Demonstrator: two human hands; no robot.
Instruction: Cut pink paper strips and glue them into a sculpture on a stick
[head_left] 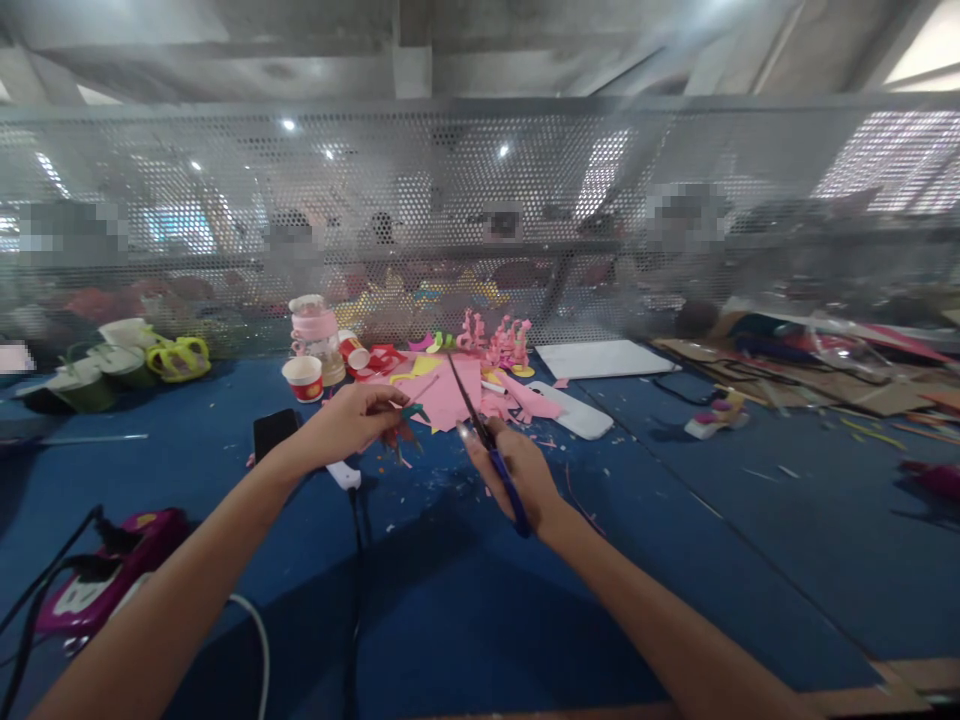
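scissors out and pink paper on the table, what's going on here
A person at a blue table holds scissors in the right hand and a small green piece in the left hand. The scissors and green piece are apart. Pink paper lies beyond the hands.

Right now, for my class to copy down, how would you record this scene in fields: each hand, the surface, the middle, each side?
Left hand: holds a small teal piece
Right hand: holds blue-handled scissors, blades pointing away from the person
Surface: blue table
Middle: pink paper
Left side: upright paper cup, black phone
Right side: brown cardboard
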